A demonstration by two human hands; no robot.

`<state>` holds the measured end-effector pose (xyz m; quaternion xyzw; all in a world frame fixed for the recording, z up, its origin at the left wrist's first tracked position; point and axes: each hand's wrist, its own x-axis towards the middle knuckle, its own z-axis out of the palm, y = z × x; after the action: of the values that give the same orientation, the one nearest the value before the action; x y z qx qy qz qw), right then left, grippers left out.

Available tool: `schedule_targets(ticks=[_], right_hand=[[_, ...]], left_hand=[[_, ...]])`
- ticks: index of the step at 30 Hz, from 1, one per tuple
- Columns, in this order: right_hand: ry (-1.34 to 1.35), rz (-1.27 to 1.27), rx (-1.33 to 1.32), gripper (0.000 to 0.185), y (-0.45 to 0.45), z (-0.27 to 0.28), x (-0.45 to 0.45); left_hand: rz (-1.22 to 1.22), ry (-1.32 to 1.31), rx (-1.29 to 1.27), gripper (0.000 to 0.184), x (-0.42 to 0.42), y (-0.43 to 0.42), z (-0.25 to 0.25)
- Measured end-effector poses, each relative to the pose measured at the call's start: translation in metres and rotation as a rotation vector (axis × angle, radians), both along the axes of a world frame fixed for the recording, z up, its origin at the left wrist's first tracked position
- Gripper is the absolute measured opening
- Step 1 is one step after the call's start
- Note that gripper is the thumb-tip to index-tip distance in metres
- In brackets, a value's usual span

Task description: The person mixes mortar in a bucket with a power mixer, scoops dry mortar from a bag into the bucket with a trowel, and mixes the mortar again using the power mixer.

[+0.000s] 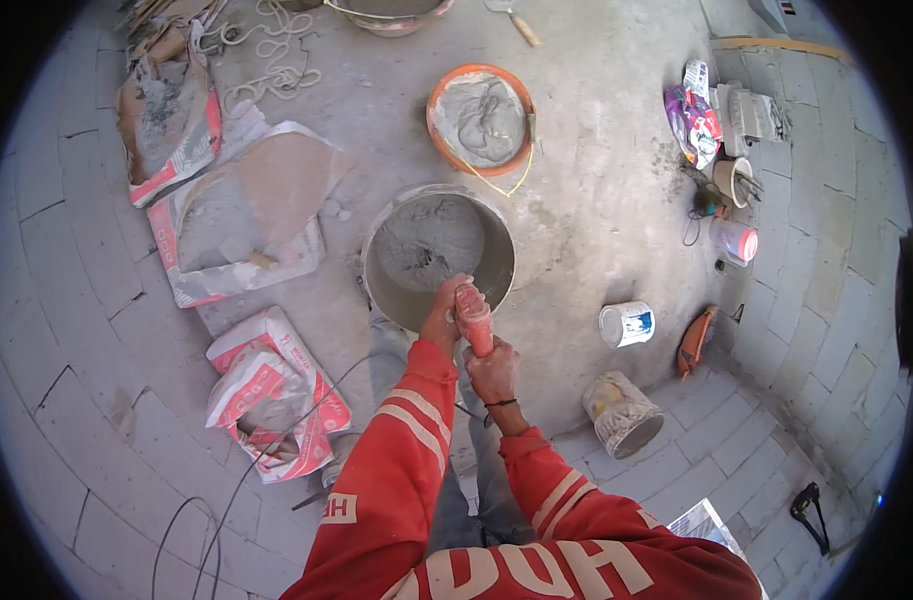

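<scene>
Both of my hands are closed on a red, dust-covered power drill [474, 318] held over the near rim of a large bucket [494, 270]. My left hand [441, 315] wraps the front of the drill, close to the rim. My right hand [493, 372], with a dark band at the wrist, grips its rear end. Wet grey mortar [431, 240] lies in the bucket, its surface rough and stirred near the middle. Whatever is fitted to the drill's front is hidden. Beyond stands an orange-rimmed bucket [438, 135] holding smoother grey mortar.
Torn cement bags [306, 250] lie at left, with another open bag [321, 390] nearer. A black cable [246, 470] curves across the floor. To the right are a paint can [626, 324] and a crusted bucket [616, 405]. A trowel [524, 30] lies at the far side.
</scene>
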<state>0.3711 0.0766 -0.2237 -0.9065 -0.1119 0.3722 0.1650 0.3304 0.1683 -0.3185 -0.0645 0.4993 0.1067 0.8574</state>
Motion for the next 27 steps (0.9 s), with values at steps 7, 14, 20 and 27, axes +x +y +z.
schedule_targets(ticks=[7, 14, 20, 27], right_hand=[[-0.028, 0.019, 0.042, 0.02, 0.03, 0.008, 0.018], [0.053, -0.038, 0.181, 0.021, 0.033, -0.011, 0.009], [0.064, 0.036, 0.197, 0.023, 0.041, -0.011, 0.003], [0.148, 0.064, 0.144, 0.022, 0.031, -0.006, -0.009]], left_hand=[[0.038, -0.065, 0.042, 0.044, 0.014, 0.026, 0.015], [0.005, -0.006, 0.154, 0.051, 0.0, 0.039, 0.01], [0.016, 0.029, 0.181, 0.051, -0.013, 0.045, 0.009], [0.018, 0.136, -0.093, 0.036, -0.033, 0.033, -0.032]])
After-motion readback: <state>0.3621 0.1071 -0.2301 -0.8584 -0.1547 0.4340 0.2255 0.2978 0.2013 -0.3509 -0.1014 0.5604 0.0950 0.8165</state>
